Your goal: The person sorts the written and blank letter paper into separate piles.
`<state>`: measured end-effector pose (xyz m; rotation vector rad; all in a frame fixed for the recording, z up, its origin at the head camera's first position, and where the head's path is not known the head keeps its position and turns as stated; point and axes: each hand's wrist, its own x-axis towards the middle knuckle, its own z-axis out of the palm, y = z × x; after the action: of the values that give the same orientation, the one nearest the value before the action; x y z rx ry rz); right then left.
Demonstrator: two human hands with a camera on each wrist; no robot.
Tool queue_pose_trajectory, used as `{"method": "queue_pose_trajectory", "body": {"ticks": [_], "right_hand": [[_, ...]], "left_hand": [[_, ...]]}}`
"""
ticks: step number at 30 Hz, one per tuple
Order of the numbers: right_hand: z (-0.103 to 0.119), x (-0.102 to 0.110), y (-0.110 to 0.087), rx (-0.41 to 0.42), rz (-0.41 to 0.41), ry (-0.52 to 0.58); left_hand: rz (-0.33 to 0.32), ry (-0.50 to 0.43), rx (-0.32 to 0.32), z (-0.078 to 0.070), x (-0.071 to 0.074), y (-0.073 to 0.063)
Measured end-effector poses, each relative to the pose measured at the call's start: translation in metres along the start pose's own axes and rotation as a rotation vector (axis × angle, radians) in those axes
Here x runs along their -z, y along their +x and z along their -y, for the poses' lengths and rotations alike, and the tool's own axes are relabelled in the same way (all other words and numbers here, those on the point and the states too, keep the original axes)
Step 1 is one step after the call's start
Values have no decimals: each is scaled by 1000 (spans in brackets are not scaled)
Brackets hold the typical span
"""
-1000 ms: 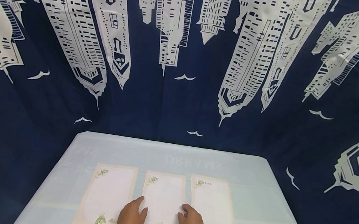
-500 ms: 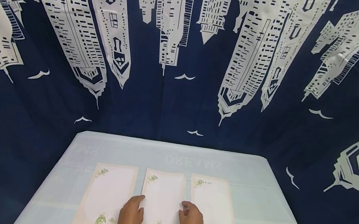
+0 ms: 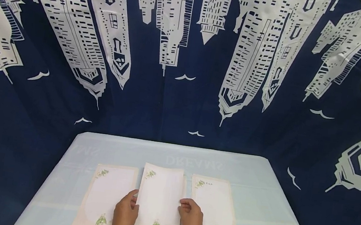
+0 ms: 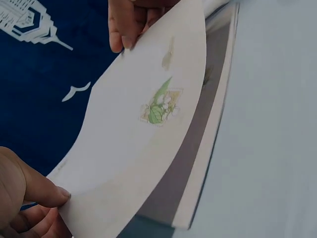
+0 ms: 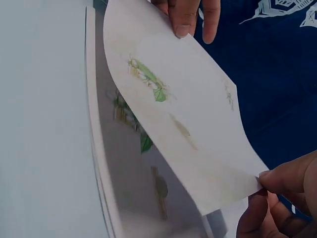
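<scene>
A sheet of paper (image 3: 159, 201) with a cream border and green plant prints is raised and bowed above the middle stack of similar paper (image 4: 198, 193). My left hand (image 3: 125, 211) pinches its left edge between thumb and fingers. At the opposite edge my right hand (image 3: 191, 218) pinches it the same way. In the left wrist view the thumb (image 4: 47, 191) presses on the sheet's face, with fingers behind it. A shadowed gap shows between the lifted sheet and the paper below (image 5: 129, 173) in the right wrist view.
Matching paper (image 3: 105, 197) lies to the left of the raised sheet, and more paper (image 3: 213, 212) lies to the right. All rest on a pale blue table (image 3: 273, 216). A dark blue cloth with white building prints (image 3: 160, 106) hangs behind and around the table.
Both hands have taken hold of the middle stack's top sheet at its sides and raised it. The sheet has shifted slightly left, uncovering the paper beneath at its right side.
</scene>
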<state>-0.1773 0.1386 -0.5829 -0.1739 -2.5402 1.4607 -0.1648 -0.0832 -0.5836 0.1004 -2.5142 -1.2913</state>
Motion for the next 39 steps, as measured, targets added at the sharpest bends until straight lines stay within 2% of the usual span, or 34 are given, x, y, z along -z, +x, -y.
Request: {"method": "queue_pose_trajectory", "body": {"ticks": [10,18,26,32,39], "right_hand": [[22,-22,10,55,74,61],[42,-50,20,128,110,53],[58,-78,19,173,170,70],[66,-97,14,196,229,104],[69,-115,10,212,271,81]], "left_hand": [[-83,44,29,12,30,15],[-81,69,91,29,57,27],[-88,125,132,47,83,36],[-106,191,159,58,96,40],[-112,240,201,70,103,40]]}}
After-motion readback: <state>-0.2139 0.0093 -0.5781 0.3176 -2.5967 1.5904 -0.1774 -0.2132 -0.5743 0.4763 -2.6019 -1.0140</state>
